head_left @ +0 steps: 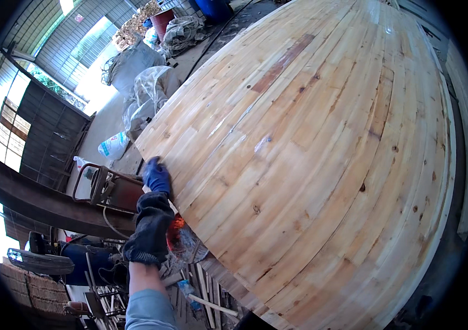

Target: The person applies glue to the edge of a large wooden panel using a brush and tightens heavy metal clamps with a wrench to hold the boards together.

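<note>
A very large panel of glued wood strips (311, 181), pale with knots and a few darker strips, fills the middle and right of the head view. My left hand (157, 177), in a blue glove with a dark cuff over the wrist, is at the panel's left edge. Its fingers look closed round that edge, though the panel hides part of the grip. Shiny smears show on the wood near a long seam. My right hand is out of the picture.
Left of the panel stand a rusty metal frame (99, 186) and a thick dark beam (47, 192). Wood offcuts (206, 291) lie below its near left edge. Plastic-wrapped bundles (154, 91), a white bag (114, 146) and a blue barrel (213, 10) stand farther back.
</note>
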A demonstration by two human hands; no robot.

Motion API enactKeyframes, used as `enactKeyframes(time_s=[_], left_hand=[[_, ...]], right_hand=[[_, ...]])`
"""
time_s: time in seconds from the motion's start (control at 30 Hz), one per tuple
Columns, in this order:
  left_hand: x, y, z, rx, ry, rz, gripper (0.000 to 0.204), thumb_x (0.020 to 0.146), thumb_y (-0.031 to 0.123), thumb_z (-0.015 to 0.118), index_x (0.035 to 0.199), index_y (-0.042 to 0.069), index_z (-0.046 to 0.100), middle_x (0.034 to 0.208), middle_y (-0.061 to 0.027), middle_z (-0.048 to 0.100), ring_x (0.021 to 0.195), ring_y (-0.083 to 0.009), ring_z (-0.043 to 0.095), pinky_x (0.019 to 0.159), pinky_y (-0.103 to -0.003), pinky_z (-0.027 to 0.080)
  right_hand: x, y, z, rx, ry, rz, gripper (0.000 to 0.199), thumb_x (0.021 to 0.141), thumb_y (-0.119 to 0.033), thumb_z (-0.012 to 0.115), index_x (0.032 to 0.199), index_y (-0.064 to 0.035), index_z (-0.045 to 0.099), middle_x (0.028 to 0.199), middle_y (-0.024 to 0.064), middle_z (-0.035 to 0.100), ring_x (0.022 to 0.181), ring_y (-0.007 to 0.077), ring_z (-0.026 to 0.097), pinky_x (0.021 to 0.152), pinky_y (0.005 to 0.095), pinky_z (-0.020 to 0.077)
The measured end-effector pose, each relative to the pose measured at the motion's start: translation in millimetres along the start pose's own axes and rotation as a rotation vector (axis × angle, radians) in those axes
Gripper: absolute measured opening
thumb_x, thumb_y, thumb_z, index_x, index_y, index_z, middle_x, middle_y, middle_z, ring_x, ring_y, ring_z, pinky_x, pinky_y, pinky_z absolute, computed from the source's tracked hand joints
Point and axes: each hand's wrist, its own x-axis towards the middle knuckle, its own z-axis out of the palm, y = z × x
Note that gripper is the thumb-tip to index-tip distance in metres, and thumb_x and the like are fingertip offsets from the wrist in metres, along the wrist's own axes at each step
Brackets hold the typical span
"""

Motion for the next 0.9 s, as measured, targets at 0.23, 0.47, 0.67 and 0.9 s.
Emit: enactKeyframes(time_s=[0.23, 0.47, 0.67, 0.9], left_hand=[[-61.6, 4.3, -32.6, 0.045, -0.299, 0.090, 0.057, 0.094, 0.036, 0.047, 0.131, -0.006, 0.048, 0.138, -0.0294, 0.044, 0.132, -0.0423, 0.039, 0.112, -0.045, 0.028], [-113.4, 64.5, -72.1, 0.112, -0.481, 0.100, 0.080, 0.090, 0.054, 0.049, 0.137, -0.011, 0.039, 0.143, -0.0332, 0.035, 0.136, -0.0434, 0.032, 0.114, -0.045, 0.024], [-112.1, 52.3, -77.9, 0.173, -0.477, 0.061, 0.081, 0.091, 0.054, 0.047, 0.139, -0.010, 0.036, 0.144, -0.0335, 0.034, 0.137, -0.0423, 0.031, 0.115, -0.044, 0.022], [-91.6, 67.0, -46.7, 0.269, -0.512, 0.244, 0.069, 0.094, 0.047, 0.043, 0.140, -0.005, 0.036, 0.144, -0.0300, 0.035, 0.136, -0.0431, 0.031, 0.115, -0.046, 0.022]], right_hand=[[10.2, 28.8, 15.4, 0.048, -0.057, -0.026, 0.043, 0.097, -0.032, 0.044, 0.133, -0.0081, 0.047, 0.123, 0.0109, 0.054, 0.110, 0.0233, 0.052, 0.092, 0.0369, 0.0432], [13.1, 87.2, 21.1, 0.166, -0.115, -0.098, 0.049, 0.099, -0.036, 0.040, 0.140, -0.0083, 0.042, 0.132, 0.0118, 0.051, 0.118, 0.0250, 0.050, 0.099, 0.0387, 0.0413], [7.4, 132.4, 24.5, 0.326, -0.163, -0.163, 0.054, 0.101, -0.039, 0.036, 0.146, -0.0085, 0.037, 0.140, 0.0126, 0.048, 0.125, 0.0265, 0.048, 0.104, 0.0402, 0.0397], [-20.8, 121.4, 34.4, 1.086, -0.010, 0.239, 0.050, 0.101, -0.034, 0.041, 0.142, -0.0067, 0.042, 0.119, 0.0094, 0.061, 0.107, 0.0241, 0.056, 0.088, 0.0392, 0.0473]])
